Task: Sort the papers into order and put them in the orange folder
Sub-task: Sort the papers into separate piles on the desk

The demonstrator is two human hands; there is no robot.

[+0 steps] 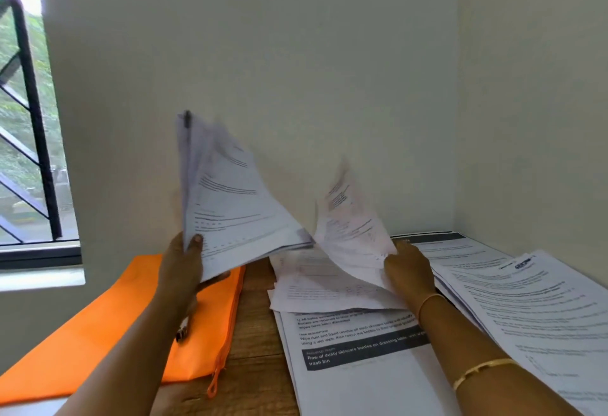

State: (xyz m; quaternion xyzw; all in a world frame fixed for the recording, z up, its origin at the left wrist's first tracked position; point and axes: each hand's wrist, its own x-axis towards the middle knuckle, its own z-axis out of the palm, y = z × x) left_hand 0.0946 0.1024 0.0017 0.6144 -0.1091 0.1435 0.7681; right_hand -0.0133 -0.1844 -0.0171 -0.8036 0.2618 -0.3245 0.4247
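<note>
Our left hand (pixel 184 264) grips a raised sheaf of papers (pixel 230 205) at centre; our right hand (pixel 409 271) pinches one blurred sheet (pixel 353 234). The orange folder (pixel 98 327) lies lower left on the worktop (pixel 253 333).

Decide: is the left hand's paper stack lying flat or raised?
Raised: the left hand grips the stack upright above the orange folder.

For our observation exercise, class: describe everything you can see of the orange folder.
The orange folder is a flat, bright orange pouch, seemingly fabric, with a zip along its right edge ending in a pull tab at the near end. It lies on the wooden table, left of the spread papers. The left forearm crosses above it; contact unclear.
</note>
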